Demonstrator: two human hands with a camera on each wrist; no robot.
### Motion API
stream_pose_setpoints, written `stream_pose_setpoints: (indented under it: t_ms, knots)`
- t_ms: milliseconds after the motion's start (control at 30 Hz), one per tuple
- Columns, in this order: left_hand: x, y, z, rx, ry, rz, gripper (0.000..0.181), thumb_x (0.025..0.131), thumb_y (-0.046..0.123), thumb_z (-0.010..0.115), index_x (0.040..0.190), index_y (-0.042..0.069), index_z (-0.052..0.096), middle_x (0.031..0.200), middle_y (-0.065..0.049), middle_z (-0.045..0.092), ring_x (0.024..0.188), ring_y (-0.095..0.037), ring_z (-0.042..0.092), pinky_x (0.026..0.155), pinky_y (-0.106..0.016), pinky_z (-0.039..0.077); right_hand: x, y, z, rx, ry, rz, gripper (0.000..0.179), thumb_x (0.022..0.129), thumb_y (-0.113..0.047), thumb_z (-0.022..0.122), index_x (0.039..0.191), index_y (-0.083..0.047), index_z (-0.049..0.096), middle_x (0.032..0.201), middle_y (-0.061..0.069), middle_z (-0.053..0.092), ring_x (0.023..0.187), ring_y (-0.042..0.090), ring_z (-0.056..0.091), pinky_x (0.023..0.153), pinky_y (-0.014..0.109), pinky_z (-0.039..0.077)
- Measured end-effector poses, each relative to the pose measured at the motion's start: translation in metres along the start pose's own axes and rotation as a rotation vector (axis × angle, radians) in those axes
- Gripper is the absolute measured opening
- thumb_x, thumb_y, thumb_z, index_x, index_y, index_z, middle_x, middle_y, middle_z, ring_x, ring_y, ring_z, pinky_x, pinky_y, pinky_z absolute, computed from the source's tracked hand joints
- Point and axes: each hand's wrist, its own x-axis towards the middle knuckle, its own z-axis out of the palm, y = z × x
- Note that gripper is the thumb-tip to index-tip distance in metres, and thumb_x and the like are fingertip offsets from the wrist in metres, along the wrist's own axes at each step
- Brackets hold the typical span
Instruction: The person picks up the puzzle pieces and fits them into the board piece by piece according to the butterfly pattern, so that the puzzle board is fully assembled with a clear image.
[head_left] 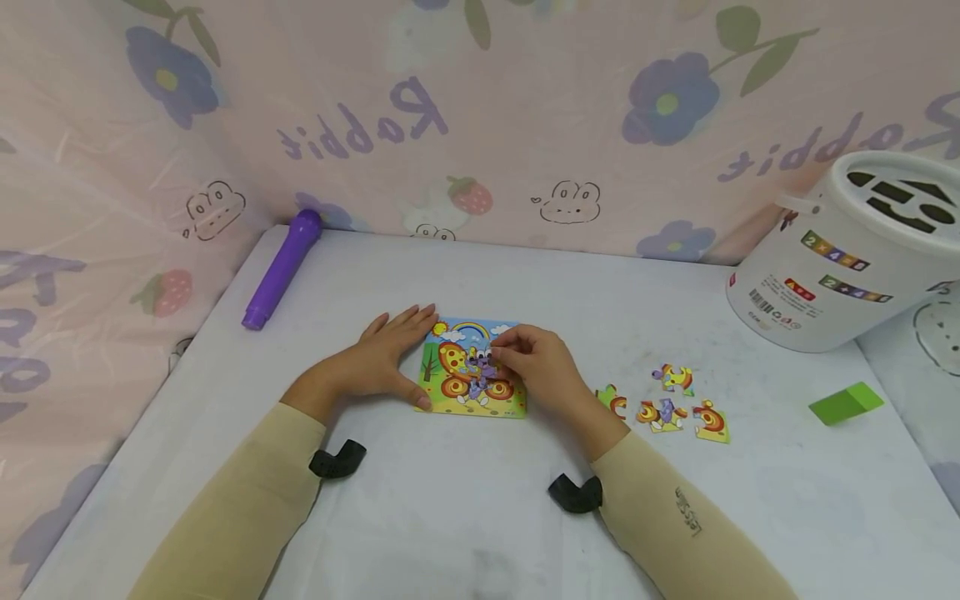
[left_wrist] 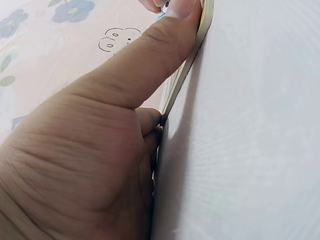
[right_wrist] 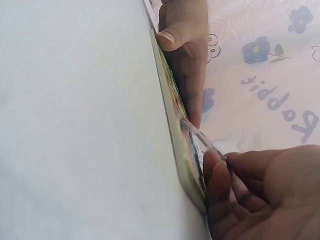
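Note:
A square picture puzzle board (head_left: 442, 406) with a butterfly, a rainbow and a tree lies flat on the white table. Along its left side rests my left hand (head_left: 378, 358), fingers extended by the upper corner and thumb (left_wrist: 165, 47) pressing on the lower left corner. Over the right half of the picture, my right hand (head_left: 546, 367) pinches a puzzle piece (right_wrist: 212, 145) between thumb and fingertips. In the right wrist view that piece stands tilted, its lower edge at the board's surface. The fingers hide part of the picture.
Several loose puzzle pieces (head_left: 662, 415) lie right of the board, beside my right forearm. Farther right are a folded green card (head_left: 846, 403) and a large white bucket (head_left: 795, 275) with a shape-slot lid. A purple stick (head_left: 281, 271) lies at the back left. Patterned cloth (head_left: 495, 125) hangs behind.

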Motion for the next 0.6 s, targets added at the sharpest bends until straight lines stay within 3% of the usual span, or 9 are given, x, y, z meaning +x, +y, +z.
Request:
stream_pose_setpoints:
  t_ms: [233, 400, 500, 600]
  knots:
    - [0.0, -0.001, 0.0, 0.003, 0.001, 0.003, 0.14, 0.075, 0.065, 0.094, 0.175, 0.009, 0.015, 0.182, -0.001, 0.004, 0.166, -0.025, -0.005, 0.129, -0.054, -0.012, 0.004, -0.004, 0.005, -0.055, -0.002, 0.023, 0.009, 0.106, -0.01, 0.071, 0.111, -0.004, 0.076, 0.094, 0.007, 0.077, 0.077, 0.024, 0.072, 0.07, 0.031, 0.06]
    - [0.0, 0.0, 0.0, 0.002, -0.001, 0.002, 0.14, 0.075, 0.064, 0.094, 0.175, 0.009, 0.015, 0.182, -0.001, 0.004, 0.166, -0.025, -0.005, 0.129, -0.054, -0.011, -0.001, -0.005, 0.005, -0.188, 0.044, -0.021, 0.014, 0.107, -0.016, 0.071, 0.116, -0.007, 0.078, 0.1, 0.002, 0.075, 0.082, 0.021, 0.069, 0.074, 0.036, 0.056]
    - [0.0, 0.0, 0.0, 0.0, -0.001, 0.002, 0.139, 0.075, 0.064, 0.094, 0.175, 0.009, 0.015, 0.182, 0.0, 0.004, 0.166, -0.024, -0.005, 0.129, -0.054, -0.011, -0.007, -0.008, 0.004, -0.35, 0.024, -0.13, 0.017, 0.106, -0.016, 0.072, 0.12, -0.007, 0.078, 0.11, 0.003, 0.074, 0.094, 0.022, 0.067, 0.082, 0.039, 0.056]
    - [0.0, 0.0, 0.0, -0.005, 0.003, 0.006, 0.139, 0.075, 0.063, 0.095, 0.175, 0.008, 0.016, 0.182, -0.001, 0.005, 0.166, -0.025, -0.004, 0.129, -0.054, -0.011, -0.012, -0.011, 0.005, -0.585, -0.095, -0.298, 0.028, 0.105, -0.016, 0.072, 0.131, -0.005, 0.075, 0.134, 0.009, 0.071, 0.123, 0.028, 0.064, 0.106, 0.045, 0.052]
